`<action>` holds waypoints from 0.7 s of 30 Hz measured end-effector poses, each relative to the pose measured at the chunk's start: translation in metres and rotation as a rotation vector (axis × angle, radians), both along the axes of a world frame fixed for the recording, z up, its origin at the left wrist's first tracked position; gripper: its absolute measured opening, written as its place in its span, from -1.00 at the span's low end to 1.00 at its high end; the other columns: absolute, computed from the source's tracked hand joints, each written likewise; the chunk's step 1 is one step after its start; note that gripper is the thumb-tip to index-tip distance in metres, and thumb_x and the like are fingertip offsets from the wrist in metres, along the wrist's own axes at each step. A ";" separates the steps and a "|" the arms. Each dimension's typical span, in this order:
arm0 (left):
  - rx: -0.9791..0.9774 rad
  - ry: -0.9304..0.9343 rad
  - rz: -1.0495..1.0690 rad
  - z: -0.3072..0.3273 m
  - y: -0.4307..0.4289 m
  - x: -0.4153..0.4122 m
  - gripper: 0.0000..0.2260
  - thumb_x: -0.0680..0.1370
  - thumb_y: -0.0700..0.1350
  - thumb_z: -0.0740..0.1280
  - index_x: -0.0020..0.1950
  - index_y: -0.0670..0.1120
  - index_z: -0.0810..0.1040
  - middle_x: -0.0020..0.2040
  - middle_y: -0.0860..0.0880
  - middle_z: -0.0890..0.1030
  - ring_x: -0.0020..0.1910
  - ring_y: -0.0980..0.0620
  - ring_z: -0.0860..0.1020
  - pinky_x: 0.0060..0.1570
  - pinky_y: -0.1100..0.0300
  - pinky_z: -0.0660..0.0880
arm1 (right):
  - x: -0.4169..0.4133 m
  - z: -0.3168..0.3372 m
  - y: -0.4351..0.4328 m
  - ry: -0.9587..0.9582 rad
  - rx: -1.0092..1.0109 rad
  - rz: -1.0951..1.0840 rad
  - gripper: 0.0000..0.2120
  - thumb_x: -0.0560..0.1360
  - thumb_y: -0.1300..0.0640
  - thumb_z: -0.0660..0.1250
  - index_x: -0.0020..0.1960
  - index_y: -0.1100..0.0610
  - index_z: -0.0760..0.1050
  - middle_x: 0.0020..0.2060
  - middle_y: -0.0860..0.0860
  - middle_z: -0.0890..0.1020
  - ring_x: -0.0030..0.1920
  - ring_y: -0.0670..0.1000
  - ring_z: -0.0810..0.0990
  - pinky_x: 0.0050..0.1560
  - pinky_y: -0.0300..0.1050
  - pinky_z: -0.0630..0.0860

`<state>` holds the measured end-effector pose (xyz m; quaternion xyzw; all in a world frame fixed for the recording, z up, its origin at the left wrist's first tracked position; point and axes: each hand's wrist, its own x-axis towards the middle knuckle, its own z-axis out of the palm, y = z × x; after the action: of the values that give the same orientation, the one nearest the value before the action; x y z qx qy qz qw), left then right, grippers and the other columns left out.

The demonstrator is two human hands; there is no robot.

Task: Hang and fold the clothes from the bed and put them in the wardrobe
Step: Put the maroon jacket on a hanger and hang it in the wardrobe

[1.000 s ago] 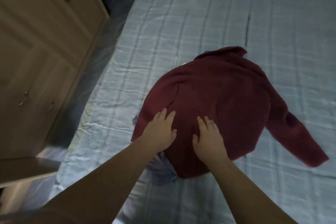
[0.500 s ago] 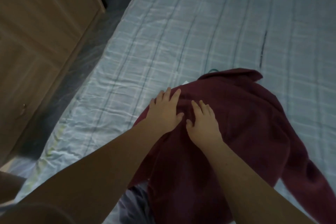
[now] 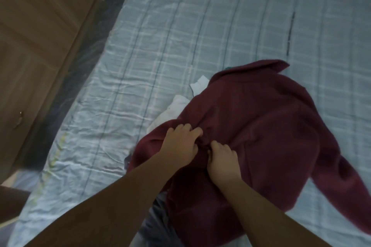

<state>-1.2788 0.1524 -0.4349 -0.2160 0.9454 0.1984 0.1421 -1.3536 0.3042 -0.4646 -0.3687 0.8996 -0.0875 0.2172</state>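
Now both hands bunch the dark maroon fleece sweater [image 3: 261,126] lying on the pale blue checked bedsheet [image 3: 180,36]: the left hand [image 3: 180,144] and the right hand [image 3: 222,162], side by side, curl their fingers into its fabric. White cloth [image 3: 176,106] pokes out beneath it.

Sweater [image 3: 261,126]: plain dark maroon, no print. Bedsheet [image 3: 180,36]: pale blue, checked with white bands and thin darker blue lines. Streak [image 3: 58,150] near the bedsheet's left edge: faint yellow. Cloth [image 3: 176,106] showing at the sweater's left side: white. Tag [image 3: 198,86] just beside it: white. Garment [image 3: 156,216] under the sweater: grey-blue. Wardrobe [image 3: 40,26]: light brown wood. Floor [image 3: 80,66]: dark grey-blue.
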 end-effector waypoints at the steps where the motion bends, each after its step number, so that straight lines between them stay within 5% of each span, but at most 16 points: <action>1: 0.005 -0.009 -0.038 0.007 0.003 0.005 -0.73 0.49 0.03 0.25 0.19 0.13 0.42 0.06 0.04 0.46 0.08 -0.03 0.46 0.00 0.02 0.31 | 0.007 0.006 0.007 0.022 -0.016 0.005 -0.92 0.56 0.06 0.12 -0.10 0.00 0.35 -0.20 -0.03 0.57 -0.17 0.10 0.53 -0.17 0.05 0.39; 6: 0.085 -0.121 -0.184 0.036 0.028 0.039 -0.73 0.47 0.09 0.26 0.15 0.11 0.42 0.07 0.03 0.46 0.10 -0.05 0.47 0.01 0.02 0.26 | 0.046 0.041 0.047 0.045 -0.053 0.007 -0.86 0.52 -0.01 0.03 -0.16 -0.03 0.30 -0.32 -0.06 0.55 -0.28 0.07 0.52 -0.25 0.03 0.42; 11: 0.089 -0.155 -0.127 0.034 0.059 0.079 -0.66 0.52 0.20 0.21 0.25 0.13 0.38 0.14 0.01 0.43 0.18 -0.07 0.44 0.10 -0.01 0.33 | 0.082 0.045 0.084 -0.072 0.064 -0.042 -0.74 0.51 -0.06 -0.08 -0.08 -0.02 0.35 -0.21 -0.08 0.55 -0.17 0.07 0.52 -0.15 0.08 0.46; 14: 0.041 -0.019 0.021 0.037 0.064 0.082 -0.65 0.55 0.29 0.11 0.20 0.15 0.45 0.08 0.04 0.48 0.07 -0.02 0.47 0.01 0.03 0.39 | 0.079 0.044 0.093 -0.164 0.039 -0.111 -0.64 0.47 -0.09 -0.10 0.01 0.00 0.41 -0.16 -0.05 0.54 -0.11 0.06 0.49 -0.09 0.10 0.49; 17: -0.035 0.222 0.155 0.052 0.047 0.048 -0.77 0.52 0.12 0.15 0.03 0.06 0.51 -0.04 0.02 0.51 -0.06 -0.05 0.48 -0.11 0.03 0.44 | 0.062 0.054 0.086 -0.287 0.053 -0.132 -0.70 0.42 -0.09 -0.02 -0.02 -0.06 0.41 -0.17 -0.08 0.55 -0.10 0.03 0.52 -0.08 0.08 0.53; 21: 0.004 0.316 0.063 0.060 0.011 -0.032 -0.68 0.48 -0.05 0.22 0.22 -0.03 0.52 0.09 -0.06 0.57 0.03 -0.10 0.51 0.01 -0.05 0.48 | 0.024 0.079 0.054 -0.290 0.226 -0.108 -0.76 0.42 -0.15 0.13 -0.07 -0.05 0.46 -0.15 -0.07 0.63 -0.08 0.02 0.62 -0.13 -0.08 0.52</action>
<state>-1.3108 0.1636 -0.3751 -0.2112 0.9484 0.2362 -0.0143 -1.3291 0.3583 -0.3853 -0.2767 0.8813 -0.0497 0.3798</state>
